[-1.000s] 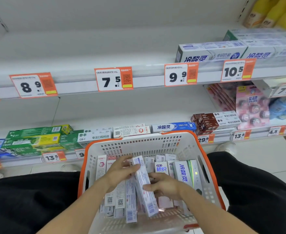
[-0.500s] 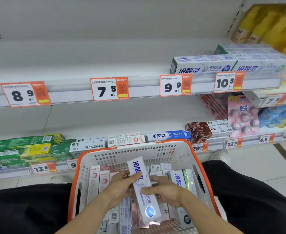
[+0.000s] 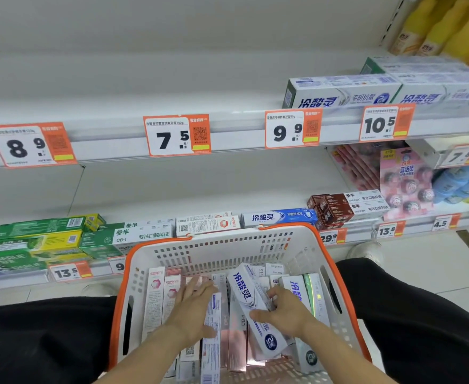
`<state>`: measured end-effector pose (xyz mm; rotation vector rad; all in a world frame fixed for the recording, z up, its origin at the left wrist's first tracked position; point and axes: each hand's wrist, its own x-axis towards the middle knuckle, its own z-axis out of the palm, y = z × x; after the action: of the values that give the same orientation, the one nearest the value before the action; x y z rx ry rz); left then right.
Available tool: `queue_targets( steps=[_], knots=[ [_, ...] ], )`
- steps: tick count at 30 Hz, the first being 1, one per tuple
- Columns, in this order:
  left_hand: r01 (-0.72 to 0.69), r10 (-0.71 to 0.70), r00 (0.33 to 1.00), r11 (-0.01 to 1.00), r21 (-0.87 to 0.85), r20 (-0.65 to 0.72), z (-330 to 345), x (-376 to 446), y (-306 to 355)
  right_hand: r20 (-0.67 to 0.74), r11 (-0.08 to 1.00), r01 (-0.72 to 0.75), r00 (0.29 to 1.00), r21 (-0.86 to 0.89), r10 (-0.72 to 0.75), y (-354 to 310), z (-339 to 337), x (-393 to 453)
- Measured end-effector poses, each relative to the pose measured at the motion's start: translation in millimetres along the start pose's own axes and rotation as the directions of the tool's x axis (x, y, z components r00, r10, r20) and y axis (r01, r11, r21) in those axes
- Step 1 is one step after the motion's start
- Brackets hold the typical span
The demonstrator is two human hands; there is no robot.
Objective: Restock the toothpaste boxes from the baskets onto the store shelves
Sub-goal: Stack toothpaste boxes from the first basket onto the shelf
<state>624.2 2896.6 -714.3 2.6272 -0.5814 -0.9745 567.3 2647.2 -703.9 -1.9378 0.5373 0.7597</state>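
White store shelves [image 3: 144, 87] fill the background beyond the hands, the upper one mostly bare with orange price tags [image 3: 176, 135] along its edge and white toothpaste boxes [image 3: 341, 91] stacked up and to the right of the right hand; the lower shelf carries green boxes [image 3: 33, 239] up and left of the left hand. A white basket with an orange rim [image 3: 222, 245] sits between the person's black-clad knees, holding both hands. The left hand [image 3: 191, 309] lies with fingers straight and spread, resting flat on the pink-and-white boxes [image 3: 155, 295] standing in the basket, gripping nothing. Just right of it, the right hand [image 3: 286, 311] curls its fingers and thumb around a white toothpaste box with blue lettering [image 3: 248, 297]. That box's long axis runs diagonally, far end tilted up and away toward the shelves, near end down toward the person.
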Motion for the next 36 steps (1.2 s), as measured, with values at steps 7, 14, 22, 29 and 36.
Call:
queue_targets(
  steps=[7, 14, 22, 29, 36],
  knots=[
    [-0.048, 0.064, 0.994, 0.984, -0.172, 0.090, -21.9, 3.9, 15.3, 0.013, 1.000, -0.002, 1.000, -0.022, 0.002, -2.4, -4.7, 5.1],
    [-0.059, 0.062, 0.990, 0.998, -0.028, 0.129, -37.5, -0.6, 2.7, -0.004, 0.999, 0.013, 1.000, -0.030, -0.013, -8.2, -10.4, -2.1],
    [-0.052, 0.068, 0.991, 0.989, -0.139, 0.119, -62.7, -2.7, -9.9, 0.023, 0.996, 0.076, 0.997, -0.055, -0.075, -13.8, -25.4, -8.0],
    [0.002, -0.027, 0.999, 0.829, -0.559, -0.035, -94.2, -24.9, 2.5, 0.022, 0.971, 0.167, 0.985, 0.169, -0.173, -31.1, -52.4, -22.7],
    [0.037, -0.030, 0.999, 0.721, -0.692, 0.021, -143.0, -46.9, 51.0, 0.045, 0.910, 0.329, 0.935, 0.253, -0.351, -82.4, -85.5, -57.4]
  ],
)
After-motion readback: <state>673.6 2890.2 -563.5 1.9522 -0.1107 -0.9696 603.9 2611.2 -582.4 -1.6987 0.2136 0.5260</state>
